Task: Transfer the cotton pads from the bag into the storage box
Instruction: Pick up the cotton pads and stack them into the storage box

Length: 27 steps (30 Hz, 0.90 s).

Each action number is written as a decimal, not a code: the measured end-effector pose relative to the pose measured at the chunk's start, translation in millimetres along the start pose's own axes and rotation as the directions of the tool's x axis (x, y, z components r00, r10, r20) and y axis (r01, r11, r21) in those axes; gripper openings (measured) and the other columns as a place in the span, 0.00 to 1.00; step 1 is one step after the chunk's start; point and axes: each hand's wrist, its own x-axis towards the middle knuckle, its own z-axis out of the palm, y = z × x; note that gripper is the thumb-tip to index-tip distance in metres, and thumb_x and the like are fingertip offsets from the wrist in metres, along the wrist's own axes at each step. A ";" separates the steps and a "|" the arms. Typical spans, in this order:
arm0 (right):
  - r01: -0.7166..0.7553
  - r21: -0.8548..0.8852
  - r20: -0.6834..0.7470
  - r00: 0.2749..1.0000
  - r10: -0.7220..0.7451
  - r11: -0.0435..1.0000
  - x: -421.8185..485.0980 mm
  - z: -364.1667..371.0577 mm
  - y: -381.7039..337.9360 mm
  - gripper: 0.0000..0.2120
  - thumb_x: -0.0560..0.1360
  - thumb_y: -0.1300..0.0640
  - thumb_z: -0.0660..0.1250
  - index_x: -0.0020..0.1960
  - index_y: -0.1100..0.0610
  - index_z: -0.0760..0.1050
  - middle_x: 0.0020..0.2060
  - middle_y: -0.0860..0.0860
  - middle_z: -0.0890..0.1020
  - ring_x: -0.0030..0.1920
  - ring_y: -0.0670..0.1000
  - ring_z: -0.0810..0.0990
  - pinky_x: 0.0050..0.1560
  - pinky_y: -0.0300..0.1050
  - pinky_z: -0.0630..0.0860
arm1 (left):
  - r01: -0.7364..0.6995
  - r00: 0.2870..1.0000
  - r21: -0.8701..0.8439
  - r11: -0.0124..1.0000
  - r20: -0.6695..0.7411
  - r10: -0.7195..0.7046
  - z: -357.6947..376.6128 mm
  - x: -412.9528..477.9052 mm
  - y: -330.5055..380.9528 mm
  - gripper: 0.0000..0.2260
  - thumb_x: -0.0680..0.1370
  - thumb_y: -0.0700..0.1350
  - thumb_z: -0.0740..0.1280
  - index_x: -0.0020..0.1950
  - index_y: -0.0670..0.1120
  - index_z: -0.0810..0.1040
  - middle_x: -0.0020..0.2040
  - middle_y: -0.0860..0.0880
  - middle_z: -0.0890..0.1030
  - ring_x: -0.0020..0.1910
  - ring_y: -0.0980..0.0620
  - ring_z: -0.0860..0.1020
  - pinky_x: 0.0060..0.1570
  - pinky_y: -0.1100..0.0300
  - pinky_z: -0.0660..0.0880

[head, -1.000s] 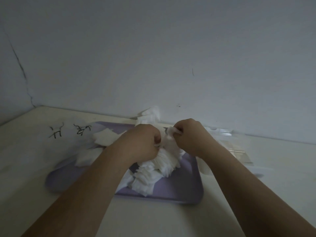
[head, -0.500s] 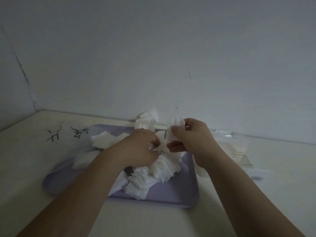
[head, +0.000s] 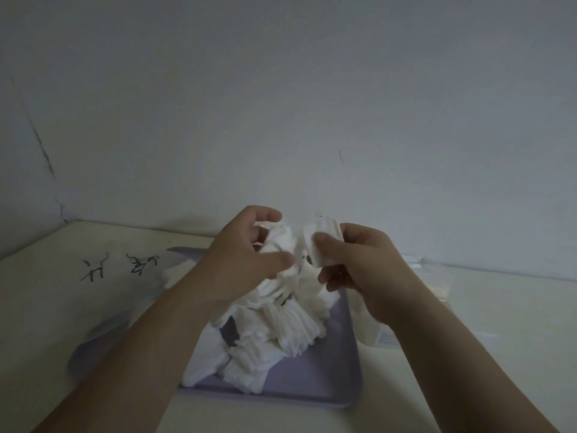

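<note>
dim, flat light. plain pale grey wall [head: 312,89] fills the far side, thin dark crack [head: 40,145] running down its left, small dark mark [head: 341,155] right of centre. cream tabletop [head: 46,307] meets the wall, black scribbles [head: 118,265] on its left part.

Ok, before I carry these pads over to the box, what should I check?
1. Grip of right hand on stack: ok, the thumb and fingers pinch it.
2. Edges of stack lined up: ok.
3. The left hand free to help: not ok, it holds a loose bunch.
4. The heap kept on the tray: ok where it shows; the left side is hidden by the arm.
5. The box open and ready: cannot tell, it is dim and partly behind the right arm.
</note>
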 end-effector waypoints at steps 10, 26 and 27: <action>0.011 0.075 0.010 1.000 -0.012 0.997 -1.1 -2.7 -5.0 0.08 0.82 0.60 0.68 0.57 0.62 0.83 0.50 0.62 0.88 0.47 0.60 0.88 0.41 0.49 0.83 | 0.048 0.999 -0.283 0.958 -0.011 -0.053 14.0 0.4 1.7 0.08 0.82 0.38 0.68 0.58 0.44 0.85 0.53 0.41 0.88 0.52 0.43 0.86 0.42 0.56 0.83; 0.253 -0.061 0.130 0.961 -0.243 0.966 -10.8 -17.6 -22.3 0.05 0.76 0.69 0.74 0.49 0.62 0.87 0.44 0.60 0.88 0.42 0.56 0.85 0.41 0.53 0.81 | -0.009 0.999 -0.326 0.945 -0.041 -0.004 12.0 2.0 0.3 0.06 0.78 0.37 0.72 0.52 0.45 0.87 0.40 0.47 0.84 0.33 0.53 0.76 0.35 0.60 0.73; 0.271 -0.086 0.165 0.953 -0.254 0.959 -12.3 -17.3 -23.0 0.07 0.76 0.69 0.73 0.49 0.60 0.87 0.44 0.59 0.88 0.43 0.56 0.85 0.41 0.52 0.81 | -0.027 1.000 -0.289 0.957 -0.020 0.023 11.6 1.3 1.0 0.08 0.79 0.37 0.72 0.54 0.47 0.87 0.41 0.49 0.85 0.34 0.54 0.76 0.34 0.61 0.73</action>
